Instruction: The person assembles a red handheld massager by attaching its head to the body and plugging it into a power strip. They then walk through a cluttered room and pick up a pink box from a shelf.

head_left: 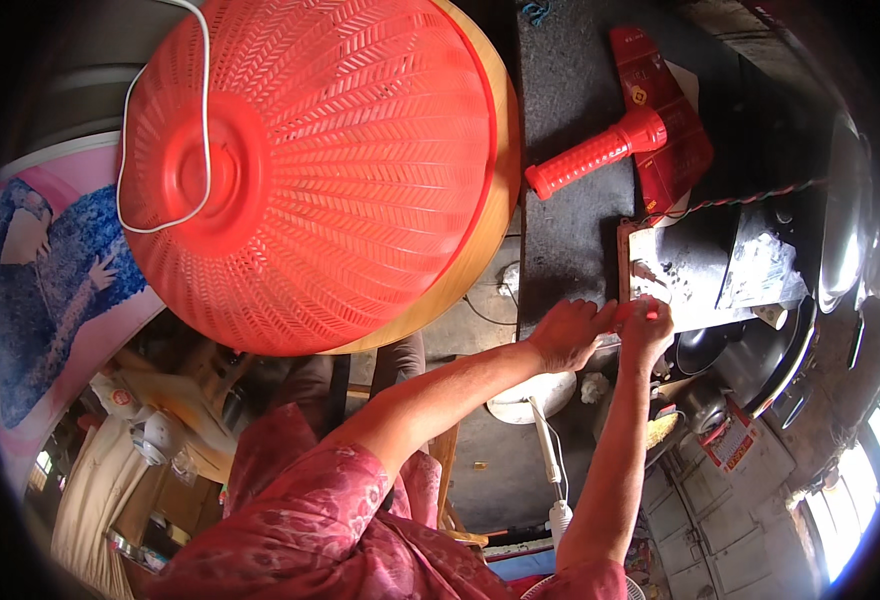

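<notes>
My hands meet at the near edge of a dark tabletop [570, 60]. Both are closed around a small red object [623, 316], mostly covered by fingers, so its kind is unclear. My left hand [572, 334] pinches it from the left, while my right hand [648, 330] grips it from the right. Just beyond them is a bright, glare-washed surface with a wooden edge [624, 262]. Farther back on the tabletop, a red flashlight [590, 158] rests with its head on a dark red printed packet [675, 130].
A large red plastic mesh food cover [360, 170] sits on a round wooden table [507, 130] at left, a white cord [206, 110] across it. Twisted wires [750, 199] run rightward. Pans [760, 360] stand at right. A white stand base with a pole [545, 440] is below my hands.
</notes>
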Demonstrator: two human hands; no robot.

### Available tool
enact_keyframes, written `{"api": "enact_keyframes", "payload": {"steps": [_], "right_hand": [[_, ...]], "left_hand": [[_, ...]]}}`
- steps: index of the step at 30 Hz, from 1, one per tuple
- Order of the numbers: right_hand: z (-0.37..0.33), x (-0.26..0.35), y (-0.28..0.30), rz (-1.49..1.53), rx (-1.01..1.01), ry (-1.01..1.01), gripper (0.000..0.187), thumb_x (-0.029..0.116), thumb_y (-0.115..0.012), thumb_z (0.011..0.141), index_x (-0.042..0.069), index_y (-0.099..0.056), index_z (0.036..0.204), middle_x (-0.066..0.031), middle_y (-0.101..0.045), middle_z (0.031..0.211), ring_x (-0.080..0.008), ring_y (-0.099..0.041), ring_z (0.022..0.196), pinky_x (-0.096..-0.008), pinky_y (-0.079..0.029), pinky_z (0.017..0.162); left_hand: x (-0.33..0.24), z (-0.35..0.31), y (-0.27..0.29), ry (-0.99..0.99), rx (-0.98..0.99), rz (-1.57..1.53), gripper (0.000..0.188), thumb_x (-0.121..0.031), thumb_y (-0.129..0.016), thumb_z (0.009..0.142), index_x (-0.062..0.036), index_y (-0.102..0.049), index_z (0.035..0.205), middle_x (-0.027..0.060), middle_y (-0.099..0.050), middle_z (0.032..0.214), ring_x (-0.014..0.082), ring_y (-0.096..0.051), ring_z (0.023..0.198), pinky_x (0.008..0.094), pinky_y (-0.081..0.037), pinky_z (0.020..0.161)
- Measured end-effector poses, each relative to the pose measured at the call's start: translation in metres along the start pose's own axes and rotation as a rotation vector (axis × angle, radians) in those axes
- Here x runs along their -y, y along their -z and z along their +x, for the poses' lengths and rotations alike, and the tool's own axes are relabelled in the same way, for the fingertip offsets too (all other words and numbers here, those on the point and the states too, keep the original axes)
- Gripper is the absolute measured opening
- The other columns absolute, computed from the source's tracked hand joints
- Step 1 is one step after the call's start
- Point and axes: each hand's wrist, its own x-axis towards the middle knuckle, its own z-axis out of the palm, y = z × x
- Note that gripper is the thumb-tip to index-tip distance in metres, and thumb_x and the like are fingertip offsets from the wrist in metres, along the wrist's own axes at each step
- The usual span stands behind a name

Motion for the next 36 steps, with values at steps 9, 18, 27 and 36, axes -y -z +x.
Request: {"api": "enact_keyframes", "payload": {"steps": [9,18,27,36], "right_hand": [[0.017,0.003,0.016,0.434,0.262,-0.305,0.016,0.014,-0.059,0.079,-0.002,-0.063,0.080,-0.0078,-0.060,0.064,-0.0146,-0.057,0.051,-0.0275,-0.047,0.046],[0.018,-0.019,0.011,0.604,0.253,-0.381,0.017,0.013,-0.059,0.082,0.000,-0.060,0.092,-0.0063,-0.059,0.064,-0.0105,-0.052,0.043,-0.0220,-0.043,0.035],[0.009,-0.022,-0.003,0.385,0.097,-0.181,0.014,0.012,-0.060,0.079,-0.001,-0.063,0.081,-0.0092,-0.060,0.067,-0.0145,-0.054,0.054,-0.0277,-0.046,0.050],[-0.011,-0.016,0.004,0.274,-0.017,0.047,0.011,0.013,-0.058,0.079,0.004,-0.062,0.084,-0.0132,-0.062,0.068,-0.0216,-0.062,0.063,-0.0332,-0.048,0.061]], "left_hand": [[-0.025,0.011,0.014,0.093,0.038,0.068,0.046,-0.010,-0.053,0.070,0.0000,-0.040,0.113,0.0161,-0.054,0.077,0.0314,-0.056,0.072,0.0422,-0.043,0.062],[-0.030,0.015,0.020,-0.012,0.156,0.321,0.050,-0.011,-0.056,0.067,0.0052,-0.040,0.111,0.0147,-0.052,0.080,0.0261,-0.053,0.071,0.0364,-0.040,0.059],[-0.022,0.009,0.016,0.028,0.083,0.164,0.046,-0.011,-0.054,0.070,-0.0009,-0.038,0.112,0.0166,-0.054,0.080,0.0307,-0.055,0.075,0.0416,-0.042,0.066],[-0.017,0.003,0.032,-0.008,0.214,0.245,0.051,-0.023,-0.058,0.075,-0.0037,-0.044,0.120,0.0134,-0.054,0.101,0.0267,-0.052,0.095,0.0386,-0.038,0.078]]}}
